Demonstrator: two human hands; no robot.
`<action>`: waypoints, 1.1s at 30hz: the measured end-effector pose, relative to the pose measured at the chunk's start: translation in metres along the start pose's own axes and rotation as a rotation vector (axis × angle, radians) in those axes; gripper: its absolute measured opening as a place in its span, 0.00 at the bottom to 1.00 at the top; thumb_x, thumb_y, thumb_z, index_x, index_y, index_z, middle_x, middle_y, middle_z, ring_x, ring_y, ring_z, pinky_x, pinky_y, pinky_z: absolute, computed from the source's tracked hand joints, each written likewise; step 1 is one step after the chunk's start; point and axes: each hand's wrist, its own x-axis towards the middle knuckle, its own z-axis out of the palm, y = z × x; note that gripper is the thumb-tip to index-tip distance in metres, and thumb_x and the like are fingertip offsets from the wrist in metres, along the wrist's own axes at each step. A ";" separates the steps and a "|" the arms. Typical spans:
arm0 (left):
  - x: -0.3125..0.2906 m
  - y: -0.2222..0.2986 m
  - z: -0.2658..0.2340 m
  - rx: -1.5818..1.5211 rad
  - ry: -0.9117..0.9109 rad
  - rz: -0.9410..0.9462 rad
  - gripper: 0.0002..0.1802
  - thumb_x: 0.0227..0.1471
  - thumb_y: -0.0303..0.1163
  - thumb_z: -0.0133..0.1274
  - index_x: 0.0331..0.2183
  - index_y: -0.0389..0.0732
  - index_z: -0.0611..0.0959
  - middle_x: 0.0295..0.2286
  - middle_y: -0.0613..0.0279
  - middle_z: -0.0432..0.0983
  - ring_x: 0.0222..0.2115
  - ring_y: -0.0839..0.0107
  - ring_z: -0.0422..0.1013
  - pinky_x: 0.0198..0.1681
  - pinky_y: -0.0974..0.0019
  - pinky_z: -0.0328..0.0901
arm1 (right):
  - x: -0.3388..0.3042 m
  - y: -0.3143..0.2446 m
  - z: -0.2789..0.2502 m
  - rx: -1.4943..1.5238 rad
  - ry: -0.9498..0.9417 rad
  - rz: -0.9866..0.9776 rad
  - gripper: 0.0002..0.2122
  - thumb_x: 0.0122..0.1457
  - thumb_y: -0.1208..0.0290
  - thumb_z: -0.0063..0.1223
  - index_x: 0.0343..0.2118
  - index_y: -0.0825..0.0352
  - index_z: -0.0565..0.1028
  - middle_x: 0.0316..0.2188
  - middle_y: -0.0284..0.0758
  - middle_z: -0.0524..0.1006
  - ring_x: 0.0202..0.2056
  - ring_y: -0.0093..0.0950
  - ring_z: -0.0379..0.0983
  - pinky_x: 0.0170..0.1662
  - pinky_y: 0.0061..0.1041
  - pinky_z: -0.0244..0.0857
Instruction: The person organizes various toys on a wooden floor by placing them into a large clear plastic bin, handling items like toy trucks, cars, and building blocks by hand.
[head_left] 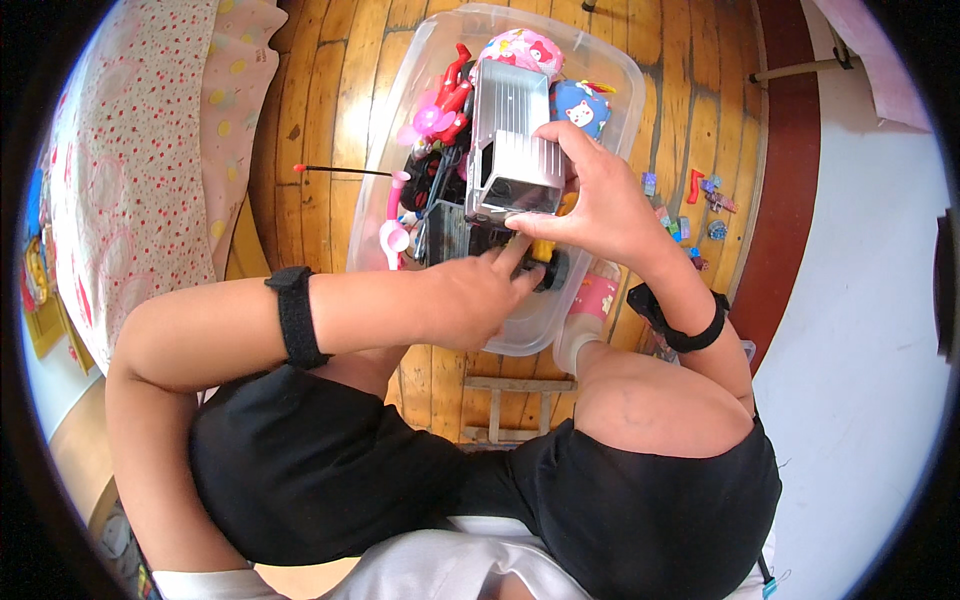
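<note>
My right hand (610,205) grips the cab end of a silver toy pickup truck (510,110), thumb below the windshield and fingers over the roof. The truck is held above a clear plastic bin (625,75) of toys. Just below its front, my left hand (475,297) reaches into the bin with bent fingers. Its fingertips are at a dark part beside a black toy wheel (548,272) and a yellow toy piece (543,248). What they grip is partly hidden. Left of these lies a dark grey toy truck bed (447,232).
The bin also holds a red toy figure (455,95), a pink toy (394,232), a pink patterned ball (522,50) and a blue one (580,107). Small colored blocks (680,228) lie on the wooden floor to the right. A wooden stool frame (518,385) is between my legs.
</note>
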 end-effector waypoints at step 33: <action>0.021 -0.013 0.011 0.355 0.374 0.122 0.19 0.50 0.31 0.54 0.46 0.45 0.83 0.59 0.46 0.62 0.52 0.50 0.67 0.55 0.56 0.64 | 0.027 -0.005 -0.033 0.354 -0.038 0.080 0.33 0.47 0.69 0.73 0.54 0.69 0.66 0.45 0.32 0.74 0.41 0.18 0.75 0.39 0.19 0.70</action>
